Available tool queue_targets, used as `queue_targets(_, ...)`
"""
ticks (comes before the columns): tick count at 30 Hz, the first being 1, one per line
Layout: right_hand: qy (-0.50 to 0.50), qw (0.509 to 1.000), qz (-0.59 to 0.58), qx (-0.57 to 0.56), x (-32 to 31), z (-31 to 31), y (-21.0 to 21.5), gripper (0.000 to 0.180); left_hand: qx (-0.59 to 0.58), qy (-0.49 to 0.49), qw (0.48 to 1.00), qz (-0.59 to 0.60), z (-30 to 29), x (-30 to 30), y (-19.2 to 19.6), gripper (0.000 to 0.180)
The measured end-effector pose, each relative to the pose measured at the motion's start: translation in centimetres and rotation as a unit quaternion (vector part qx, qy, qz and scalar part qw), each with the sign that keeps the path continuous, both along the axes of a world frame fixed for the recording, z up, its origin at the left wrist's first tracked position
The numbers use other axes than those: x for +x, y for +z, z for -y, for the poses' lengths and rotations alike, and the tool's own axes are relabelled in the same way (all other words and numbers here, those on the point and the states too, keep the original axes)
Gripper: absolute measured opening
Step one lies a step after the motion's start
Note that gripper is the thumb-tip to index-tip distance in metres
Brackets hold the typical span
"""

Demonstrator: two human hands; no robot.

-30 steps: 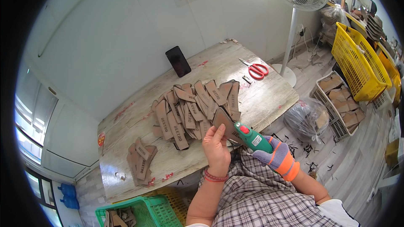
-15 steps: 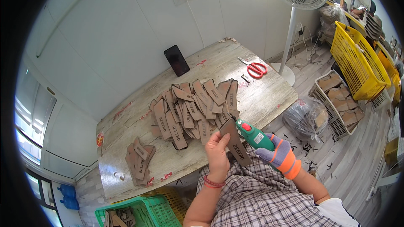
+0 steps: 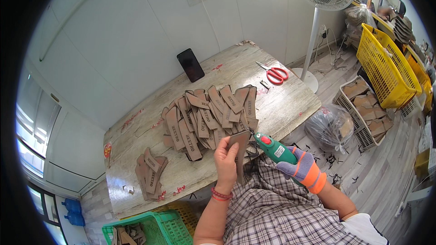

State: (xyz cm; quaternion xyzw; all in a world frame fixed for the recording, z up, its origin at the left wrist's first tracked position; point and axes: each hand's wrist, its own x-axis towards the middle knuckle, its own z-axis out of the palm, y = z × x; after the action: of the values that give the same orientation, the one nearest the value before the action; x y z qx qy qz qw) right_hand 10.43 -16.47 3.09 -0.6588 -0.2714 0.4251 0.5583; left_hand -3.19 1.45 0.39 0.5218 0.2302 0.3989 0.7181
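Note:
My bare left hand (image 3: 225, 162) pinches a flat brown strip piece (image 3: 242, 144) between thumb and fingers, tilted nearly edge-on, in front of the table's near edge. In my gloved right hand (image 3: 301, 169) is a green handheld power cutter (image 3: 278, 150) with a red button. Its tip points at the strip's right edge; whether they touch I cannot tell. A dark thin trimming (image 3: 252, 153) shows just under the tip. Beyond my hands, a large heap of similar brown strips (image 3: 184, 131) covers the middle of the table (image 3: 290, 104). A smaller pile (image 3: 151, 174) lies at the left.
Red-handled scissors (image 3: 276, 76) and a black phone (image 3: 190, 66) lie on the far part of the table. A green basket (image 3: 170, 229) stands below its near edge. At right are a plastic bag (image 3: 330, 129), a filled crate (image 3: 361, 131), a yellow crate (image 3: 386, 75) and a standing fan (image 3: 313, 41).
My left hand has moved slightly left and turned the strip, so its printed face no longer shows. The cutter in my right hand has shifted a little, its tip slightly lower.

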Motion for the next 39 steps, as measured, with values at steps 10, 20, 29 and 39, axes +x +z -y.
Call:
queue_targets(10, 0.008, 1.000, 0.005, -0.006, -0.1, 0.2, 0.5, 0.048, 0.070, 0.005, 0.997, -0.042, -1.3, -0.7, 0.1, 0.010)
queue_targets(20, 0.045, 0.999, 0.003, -0.021, 0.2, 0.9, 0.5, 0.051, 0.158, -0.036, 0.981, -0.111, -3.4, -2.0, 0.4, 0.008)
queue_targets(29, 0.084, 0.993, 0.063, -0.059, 0.7, 1.2, 0.6, 0.054, 0.209, -0.100, 0.957, -0.172, -4.3, -3.1, 3.4, 0.011)
queue_targets(39, 0.122, 0.988, 0.071, -0.067, 0.7, 1.3, 0.9, 0.056, 0.241, -0.160, 0.937, -0.197, -5.4, -3.8, 4.1, 0.011)
